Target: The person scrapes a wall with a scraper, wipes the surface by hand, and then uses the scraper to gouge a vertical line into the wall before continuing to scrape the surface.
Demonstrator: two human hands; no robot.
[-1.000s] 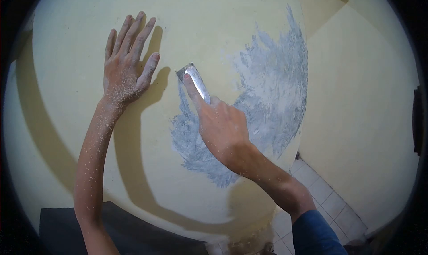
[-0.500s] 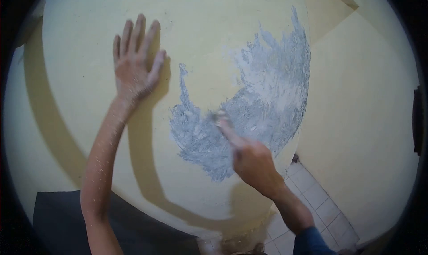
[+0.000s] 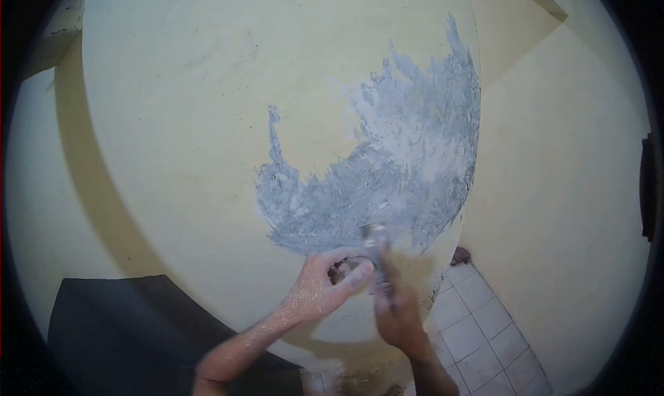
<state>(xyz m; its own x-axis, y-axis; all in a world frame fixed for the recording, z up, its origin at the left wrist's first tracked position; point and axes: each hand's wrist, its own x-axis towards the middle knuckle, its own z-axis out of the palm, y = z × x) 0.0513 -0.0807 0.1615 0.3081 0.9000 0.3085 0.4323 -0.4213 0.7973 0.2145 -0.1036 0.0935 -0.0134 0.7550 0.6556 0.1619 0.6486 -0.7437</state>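
Observation:
A scraper (image 3: 375,233) with a short flat metal blade is in my right hand (image 3: 400,320), whose fingers wrap its handle. Its blade points up the wall and overlaps the lower part of a rough grey patch (image 3: 408,168). From the left, my left hand (image 3: 325,282) comes in with thumb and fingers curled together, their tips at the scraper just below the blade. White specks cover the left wrist and forearm. Motion blurs the tool and the fingertips, so the exact contact is hard to see.
The pale yellow wall (image 3: 173,154) surrounds the patch and ends at a corner on the right. White floor tiles (image 3: 477,327) show at lower right, with a small dark lump (image 3: 460,256) by the corner. A dark flat panel (image 3: 124,327) is at lower left.
My left hand has left its flat, spread position on the wall and come down beside the scraper. My right hand has moved down with the scraper, away from the patch's middle.

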